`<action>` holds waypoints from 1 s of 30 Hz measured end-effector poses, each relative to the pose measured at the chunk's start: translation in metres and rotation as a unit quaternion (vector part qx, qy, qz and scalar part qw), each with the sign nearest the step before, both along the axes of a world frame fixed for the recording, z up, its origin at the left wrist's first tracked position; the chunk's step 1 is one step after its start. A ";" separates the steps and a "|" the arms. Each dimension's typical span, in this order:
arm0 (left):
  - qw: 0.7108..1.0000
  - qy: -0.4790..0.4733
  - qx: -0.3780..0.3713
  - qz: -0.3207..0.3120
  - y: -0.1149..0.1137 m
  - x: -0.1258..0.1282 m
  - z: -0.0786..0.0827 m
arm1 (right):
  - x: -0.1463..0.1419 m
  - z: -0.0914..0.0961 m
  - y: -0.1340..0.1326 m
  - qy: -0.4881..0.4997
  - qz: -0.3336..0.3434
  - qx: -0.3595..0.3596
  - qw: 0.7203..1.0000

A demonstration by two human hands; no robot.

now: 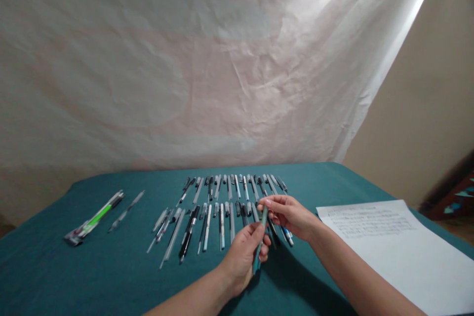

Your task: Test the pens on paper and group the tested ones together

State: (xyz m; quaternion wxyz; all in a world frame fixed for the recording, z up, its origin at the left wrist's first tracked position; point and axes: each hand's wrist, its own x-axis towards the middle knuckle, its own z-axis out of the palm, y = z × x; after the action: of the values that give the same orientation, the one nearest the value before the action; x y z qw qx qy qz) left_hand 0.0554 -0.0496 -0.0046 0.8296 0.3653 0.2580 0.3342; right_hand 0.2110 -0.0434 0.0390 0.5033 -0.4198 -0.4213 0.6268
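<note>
My left hand (242, 255) is closed around the lower barrel of a teal pen (259, 244), held nearly upright above the cloth. My right hand (289, 213) pinches the pen's upper end with thumb and fingers. Both hands hover over the right end of the near row of pens (207, 227). A far row of pens (237, 186) lies just beyond them. A few pens (287, 237) show partly under my right hand.
A teal cloth (111, 276) covers the table. A green-and-white pen package (94, 218) and a loose pen (126, 211) lie at the left. A printed white sheet (400, 252) rests at the right. A wrinkled white backdrop (185, 59) hangs behind.
</note>
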 end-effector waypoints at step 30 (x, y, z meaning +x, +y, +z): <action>0.998 -0.031 -0.052 -0.002 0.005 -0.002 -0.013 | -0.002 -0.012 0.006 -0.041 -0.019 0.021 0.999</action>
State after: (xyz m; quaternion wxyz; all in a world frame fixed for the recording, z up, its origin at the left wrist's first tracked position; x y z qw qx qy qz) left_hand 0.0538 -0.0447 -0.0174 0.8559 0.3117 0.2482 0.3295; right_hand 0.2090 -0.0379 0.0273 0.5061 -0.4424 -0.4469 0.5903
